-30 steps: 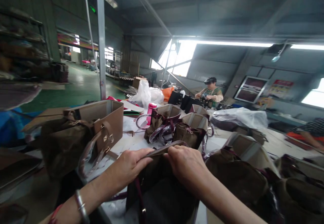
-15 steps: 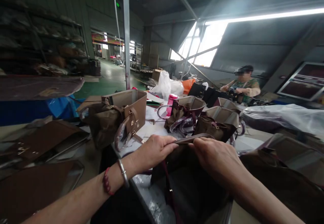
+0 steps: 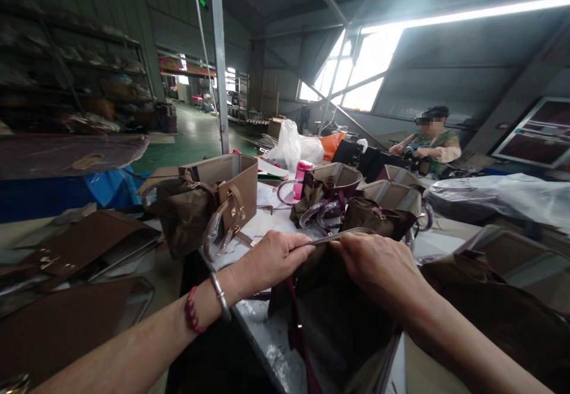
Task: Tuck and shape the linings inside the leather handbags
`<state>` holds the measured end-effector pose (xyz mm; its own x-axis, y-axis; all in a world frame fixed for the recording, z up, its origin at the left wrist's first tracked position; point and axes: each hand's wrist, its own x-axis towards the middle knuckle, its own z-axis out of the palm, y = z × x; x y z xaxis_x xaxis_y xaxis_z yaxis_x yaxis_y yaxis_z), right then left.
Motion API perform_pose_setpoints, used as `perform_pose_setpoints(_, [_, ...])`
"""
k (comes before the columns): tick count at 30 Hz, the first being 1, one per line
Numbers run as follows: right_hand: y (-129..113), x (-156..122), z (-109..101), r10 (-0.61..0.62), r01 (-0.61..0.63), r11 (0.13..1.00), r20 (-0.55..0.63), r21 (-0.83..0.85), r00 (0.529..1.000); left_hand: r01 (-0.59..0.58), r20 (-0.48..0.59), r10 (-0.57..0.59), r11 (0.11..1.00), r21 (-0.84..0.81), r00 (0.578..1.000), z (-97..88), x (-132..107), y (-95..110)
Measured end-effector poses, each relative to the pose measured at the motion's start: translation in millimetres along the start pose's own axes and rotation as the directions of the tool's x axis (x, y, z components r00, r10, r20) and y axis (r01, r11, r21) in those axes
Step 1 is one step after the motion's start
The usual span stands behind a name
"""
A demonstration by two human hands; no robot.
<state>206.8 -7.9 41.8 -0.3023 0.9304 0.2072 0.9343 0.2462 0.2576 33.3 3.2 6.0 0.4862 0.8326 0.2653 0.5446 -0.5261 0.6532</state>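
Both my hands pinch the top edge of a dark handbag [image 3: 338, 311] standing in front of me at the table's near edge. My left hand [image 3: 271, 263] is closed on the rim's left part, thumb along the edge. On the right part, my right hand [image 3: 378, 263] grips the same rim, its fingertips partly hidden. A dark red strap [image 3: 297, 322] hangs down the bag's left side. Just beyond my hands stand a bag with a dark brown lining [image 3: 378, 216] and a smaller one [image 3: 333, 180]. Left of them is a tan handbag [image 3: 240, 198] with its lining pulled out.
Brown bags [image 3: 89, 245] lie at the left, and another open bag [image 3: 499, 299] stands at the right. A pink bottle [image 3: 303, 177] and white plastic bags [image 3: 289, 144] are farther back. A metal post [image 3: 218, 61] rises behind the table. A co-worker [image 3: 431, 138] sits at the back right.
The handbag's rim, held in both my hands, has dropped slightly and looks straighter between them. My grip stays on the same edge. The view has shifted a little.
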Motion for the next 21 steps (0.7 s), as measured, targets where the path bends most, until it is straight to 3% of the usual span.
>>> perform_pose_setpoints(10, [0, -2, -3, 0.028, -0.029, 0.999, 0.017, 0.029, 0.999, 0.021, 0.020, -0.021, 0.999, -0.037, 1.000, -0.6, -1, 7])
perform_pose_setpoints(21, [5, -4, -4, 0.047, -0.046, 0.998, -0.029, 0.030, 0.998, 0.071, 0.287, 0.009, 0.961, -0.266, 0.958, -4.8, 16, 18])
